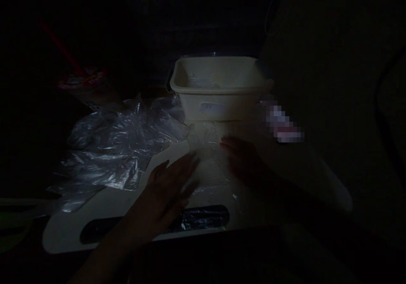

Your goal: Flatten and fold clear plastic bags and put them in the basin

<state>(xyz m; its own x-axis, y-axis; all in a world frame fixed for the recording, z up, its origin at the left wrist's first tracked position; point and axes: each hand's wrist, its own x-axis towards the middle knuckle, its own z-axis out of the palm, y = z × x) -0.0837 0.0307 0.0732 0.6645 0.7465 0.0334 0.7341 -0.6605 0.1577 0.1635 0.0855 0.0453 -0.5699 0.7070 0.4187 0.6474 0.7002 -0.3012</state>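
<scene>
In dim light, my left hand (171,184) reaches over a white board (72,222), fingers stretched out and a little blurred. My right hand (242,157) is opposite it, dark, its fingers extended toward the middle. Between the two lies a thin clear plastic bag (209,178), flat on the board. Pale round shapes (209,132) show at its far end, too faint to name. Whether either hand presses on the plastic is hard to tell. Just beyond stands a cream plastic tub (218,106) with a small label and something whitish inside.
Crumpled clear plastic bags (123,144) cover the board's left side. Behind them stands a drink cup (95,89) with a red straw (61,45). A pixelated patch lies right of the tub. The board has a long dark handle slot (206,217) at its near edge.
</scene>
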